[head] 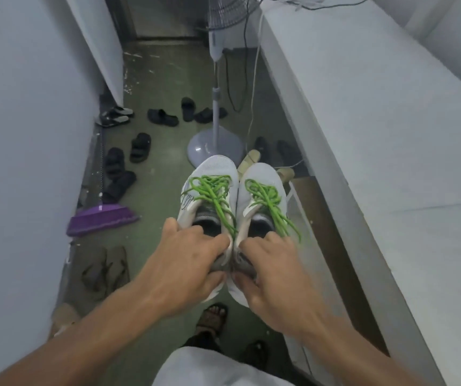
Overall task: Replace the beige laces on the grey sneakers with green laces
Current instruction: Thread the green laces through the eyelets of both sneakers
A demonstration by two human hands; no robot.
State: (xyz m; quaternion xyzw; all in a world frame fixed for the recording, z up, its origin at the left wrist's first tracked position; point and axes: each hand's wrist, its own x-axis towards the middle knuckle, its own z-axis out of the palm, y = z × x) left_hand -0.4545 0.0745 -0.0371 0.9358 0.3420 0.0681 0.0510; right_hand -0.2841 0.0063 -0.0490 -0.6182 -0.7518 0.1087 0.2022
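Observation:
Two pale grey sneakers are held side by side in the air above the floor, toes pointing away from me. The left sneaker (212, 176) and the right sneaker (262, 176) both carry bright green laces (212, 190) threaded across the tongue, with loose ends hanging toward the heels. My left hand (187, 263) grips the heel of the left sneaker, fingers curled over its collar. My right hand (274, 271) grips the heel of the right sneaker the same way. No beige laces are in view.
A pedestal fan (215, 143) stands just beyond the sneakers. Several black sandals (140, 147) lie scattered on the green floor. A purple broom head (101, 218) lies at the left. A white mattress (377, 135) runs along the right, a white wall along the left.

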